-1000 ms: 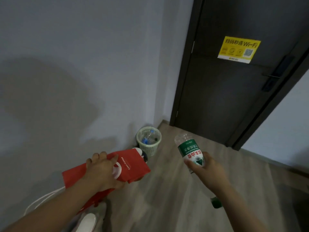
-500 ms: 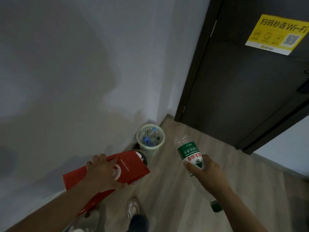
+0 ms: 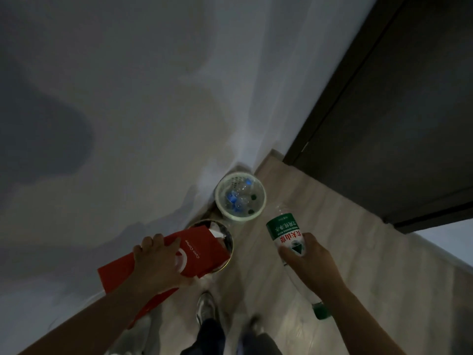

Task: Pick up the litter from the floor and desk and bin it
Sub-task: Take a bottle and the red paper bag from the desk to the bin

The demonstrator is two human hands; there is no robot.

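Note:
My left hand [image 3: 156, 262] grips a red paper bag [image 3: 202, 249] with white lettering, held over a dark round bin [image 3: 229, 245] that has white scraps inside. My right hand [image 3: 311, 262] holds a clear plastic bottle with a green label [image 3: 284, 229]; its green cap [image 3: 320, 310] points down behind my wrist. A pale mesh basket [image 3: 261, 208] with several empty bottles in it stands in the wall corner, just beyond both hands.
A grey wall [image 3: 128, 98] runs along the left. A dark door [image 3: 396, 111] closes the right side. The floor [image 3: 345, 239] is light wood planks. My shoes [image 3: 204, 307] and trouser legs show at the bottom edge.
I have stepped closer to the corner and the view tilted down, so both bins now lie right under my hands. Both hands keep their hold.

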